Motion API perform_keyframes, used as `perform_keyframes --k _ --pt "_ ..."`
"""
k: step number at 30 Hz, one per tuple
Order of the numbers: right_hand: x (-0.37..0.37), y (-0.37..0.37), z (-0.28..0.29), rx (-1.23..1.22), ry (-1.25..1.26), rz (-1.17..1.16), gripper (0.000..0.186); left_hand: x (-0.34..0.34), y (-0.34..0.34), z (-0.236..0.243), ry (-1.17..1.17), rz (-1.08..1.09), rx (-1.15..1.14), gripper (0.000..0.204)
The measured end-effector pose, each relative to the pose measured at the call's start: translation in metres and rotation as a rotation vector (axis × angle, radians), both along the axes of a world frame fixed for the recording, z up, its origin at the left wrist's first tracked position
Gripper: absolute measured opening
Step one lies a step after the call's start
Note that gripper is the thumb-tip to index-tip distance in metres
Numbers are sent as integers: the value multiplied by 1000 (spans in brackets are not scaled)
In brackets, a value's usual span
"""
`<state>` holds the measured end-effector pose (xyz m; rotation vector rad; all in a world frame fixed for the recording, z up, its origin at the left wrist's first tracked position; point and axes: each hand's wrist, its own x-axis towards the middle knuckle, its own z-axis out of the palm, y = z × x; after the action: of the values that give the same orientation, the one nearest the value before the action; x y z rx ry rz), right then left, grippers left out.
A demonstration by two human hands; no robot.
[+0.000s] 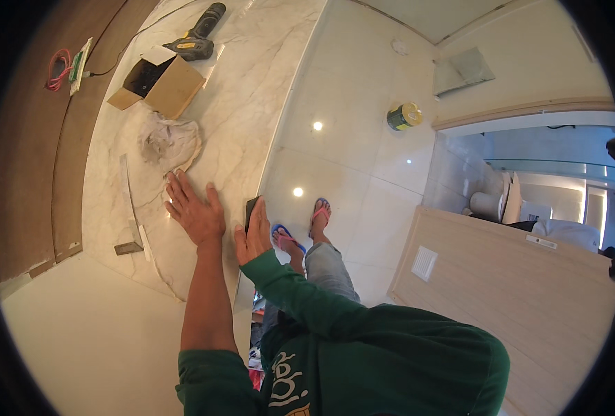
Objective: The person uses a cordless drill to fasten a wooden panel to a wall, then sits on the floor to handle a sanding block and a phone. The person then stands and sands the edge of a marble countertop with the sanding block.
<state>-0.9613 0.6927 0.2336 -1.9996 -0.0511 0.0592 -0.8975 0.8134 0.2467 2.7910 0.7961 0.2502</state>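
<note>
My left hand lies flat on the marble-patterned countertop, fingers spread, its fingertips near a crumpled whitish cloth. At the counter's front edge, my right hand grips a small dark block, which rests against the edge. The far side of that block is hidden by the fingers. Left of my left hand are a metal try square and a thin pale strip.
Farther along the counter stand an open cardboard box and a cordless drill. Pink wire hangs from a wall socket opening. A yellow-lidded can sits on the tiled floor. At right is a wooden door with a vent.
</note>
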Motion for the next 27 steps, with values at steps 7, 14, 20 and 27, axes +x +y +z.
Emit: perform_keyframes --k 7,14,20,27 --pt "75 -5 -32 -102 -182 -168 68 2 -1 2 11 1 -2 75" --pt "230 -27 -47 -123 -238 -295 62 -1 1 -1 -13 -13 -45 74" --pt "214 -31 -64 -69 -300 -284 55 1 0 1 5 -6 -20 75" --pt "-4 -4 -20 6 -62 -144 66 2 -3 3 22 4 -6 74"
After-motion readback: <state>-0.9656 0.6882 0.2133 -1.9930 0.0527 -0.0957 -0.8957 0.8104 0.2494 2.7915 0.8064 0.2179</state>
